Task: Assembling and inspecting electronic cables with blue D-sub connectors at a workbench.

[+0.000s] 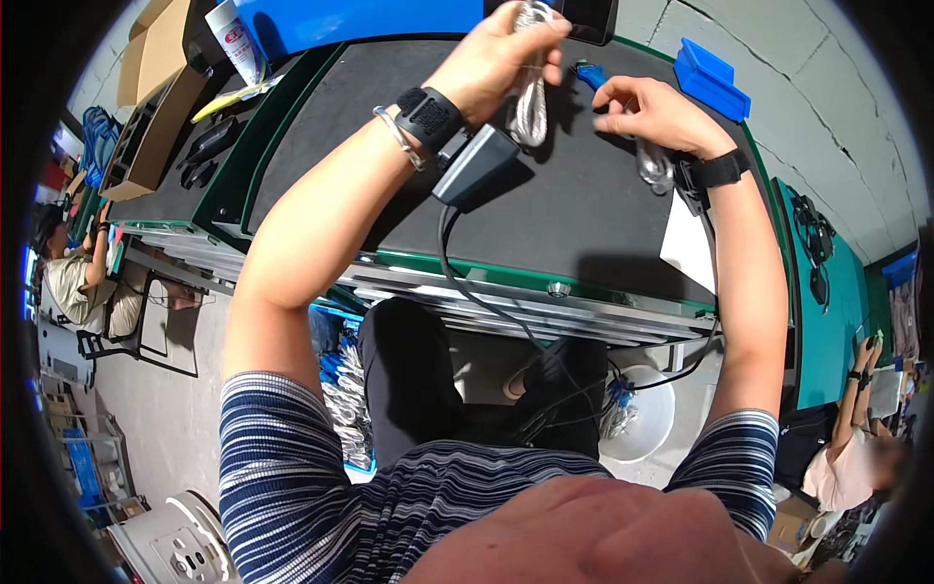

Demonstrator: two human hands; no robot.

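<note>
Raised over the far part of the dark mat (389, 107), my left hand (511, 54) grips a looped bundle of silver-grey cable (530, 112), which hangs below the fingers. My right hand (647, 112) is to its right, fingers curled, with a gap between thumb and index finger. I see nothing between those fingertips. Near them lies a blue-handled tool (590, 74). Another shiny, clear-looking bundle (654, 167) shows just below my right palm; whether it touches the hand I cannot tell. Both wrists wear black straps, and a black box (477, 165) sits by the left one.
A blue bin (715, 78) stands at the far right. Under the bench are a white bucket (642, 419) and a crate of bundled cables (348, 399). White paper (687, 248) lies beside my right forearm. A spray can (235, 41) and cardboard box (146, 127) are at left. Other people sit at both sides.
</note>
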